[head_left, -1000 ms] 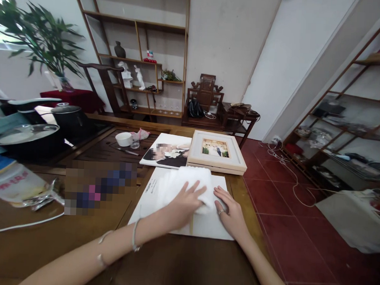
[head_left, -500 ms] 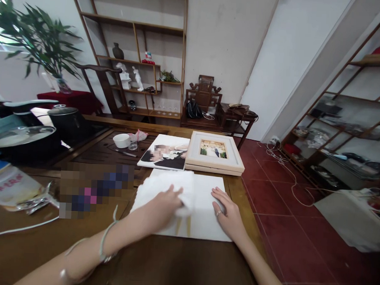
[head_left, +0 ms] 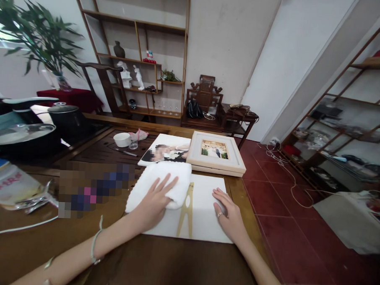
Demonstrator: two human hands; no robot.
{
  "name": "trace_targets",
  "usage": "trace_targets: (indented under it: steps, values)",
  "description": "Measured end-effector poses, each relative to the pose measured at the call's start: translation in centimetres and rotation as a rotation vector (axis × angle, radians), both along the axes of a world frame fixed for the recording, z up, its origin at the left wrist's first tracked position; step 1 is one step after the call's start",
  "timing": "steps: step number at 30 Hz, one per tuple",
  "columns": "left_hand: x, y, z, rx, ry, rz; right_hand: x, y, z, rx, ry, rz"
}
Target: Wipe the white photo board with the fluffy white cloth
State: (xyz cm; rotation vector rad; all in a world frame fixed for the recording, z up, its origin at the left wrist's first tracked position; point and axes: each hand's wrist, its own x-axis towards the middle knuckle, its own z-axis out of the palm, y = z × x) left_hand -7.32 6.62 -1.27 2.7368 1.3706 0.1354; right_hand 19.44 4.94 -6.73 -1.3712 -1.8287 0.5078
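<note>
My left hand [head_left: 157, 200] lies on a folded white towel [head_left: 144, 186], its fingers stretched out and spread over the cloth. Beneath the towel is a flat white panel [head_left: 205, 223] on the wooden table; the towel covers much of its left part. A gold A-shaped piece [head_left: 185, 220] shows on the panel just right of the towel. On the panel's right side rests my right hand [head_left: 227, 209], ringed, fingers extended and thumb apart, with nothing visibly gripped.
Behind the panel lie a photo print [head_left: 167, 152] and a pale framed picture [head_left: 216, 154] on another frame. A white bowl [head_left: 121, 139] stands on the tea tray [head_left: 92, 148]. Further left are a lidded pan [head_left: 23, 139] and a bag [head_left: 12, 185]. Red floor tiles [head_left: 274, 230] border the table's right.
My left hand and the towel have slid left across the panel, uncovering more of the gold A-shaped piece. My right hand stays at the panel's right side.
</note>
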Motion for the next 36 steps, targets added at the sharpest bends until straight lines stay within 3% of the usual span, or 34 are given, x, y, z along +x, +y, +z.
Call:
trace_targets:
  steps: [2, 5, 8, 11, 16, 22, 25, 30, 33, 36]
  values:
    - [0.1, -0.4, -0.1, -0.019, 0.019, 0.026, 0.0, 0.0, 0.0, -0.002, 0.005, 0.000]
    - [0.3, -3.0, 0.1, -0.166, 0.142, 0.039, 0.0, 0.0, 0.0, -0.009, 0.000, -0.002]
    - [-0.1, -5.9, 0.3, -0.292, 0.211, -0.006, 0.1, 0.1, -0.1, -0.009, -0.002, -0.002]
    - [-0.7, -7.1, 1.2, -0.377, 0.250, -0.083, 0.1, 0.2, -0.1, -0.007, -0.008, -0.004]
    - [-0.6, -4.5, 2.9, -0.292, 0.216, -0.028, 0.0, 0.1, -0.1, -0.008, -0.030, -0.004]
    - [-1.1, 0.1, 0.4, -0.087, 0.068, 0.005, 0.1, 0.1, -0.1, 0.004, -0.031, 0.003]
    - [-1.2, 0.5, 0.7, -0.058, 0.086, 0.035, 0.2, 0.1, -0.2, -0.001, -0.033, 0.001]
    - [-0.3, -3.2, 3.4, -0.308, 0.298, 0.012, 0.2, 0.1, -0.3, -0.001, -0.036, 0.002]
    - [-0.4, -6.0, 2.7, -0.469, 0.350, -0.070, 0.2, 0.1, -0.4, 0.007, -0.043, 0.003]
    - [-1.4, -7.0, 1.1, -0.532, 0.311, -0.081, 0.2, 0.1, -0.4, 0.003, -0.053, 0.002]
